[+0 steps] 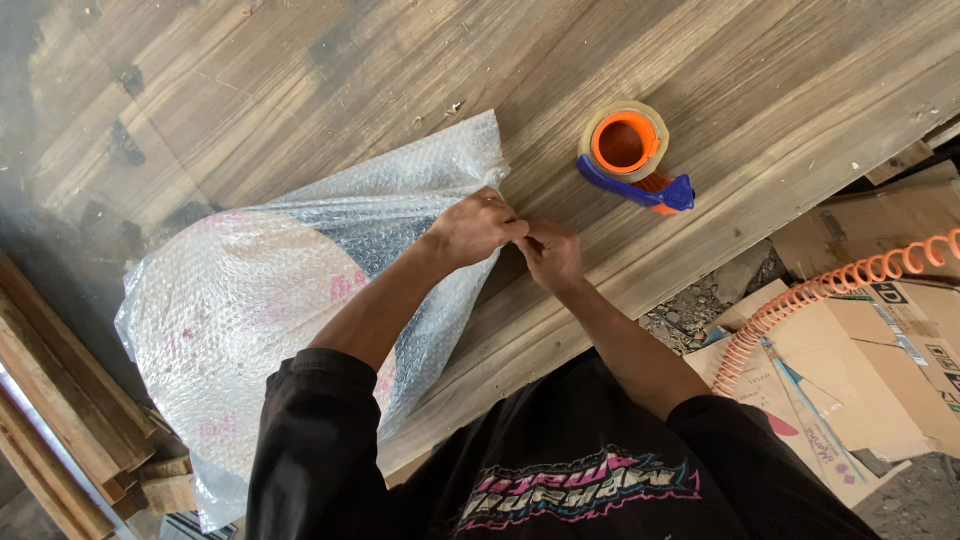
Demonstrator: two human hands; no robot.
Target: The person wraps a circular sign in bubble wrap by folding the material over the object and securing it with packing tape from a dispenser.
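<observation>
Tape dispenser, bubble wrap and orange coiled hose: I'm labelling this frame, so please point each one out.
Tape dispenser point(632, 155): head view, on the roll's orange hub.
Bubble wrap point(240, 300): head view, on the sheet covering the round pale object.
Orange coiled hose point(800, 297): head view, mid-coil above the cardboard.

Orange-and-blue tape dispenser point(632, 158), clear bubble wrap point(300, 290)

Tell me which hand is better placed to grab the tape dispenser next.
Probably right. The right hand lies on the tape dispenser side, nearer it with bare wooden tabletop between. The left hand is pinching the bubble wrap edge.
</observation>
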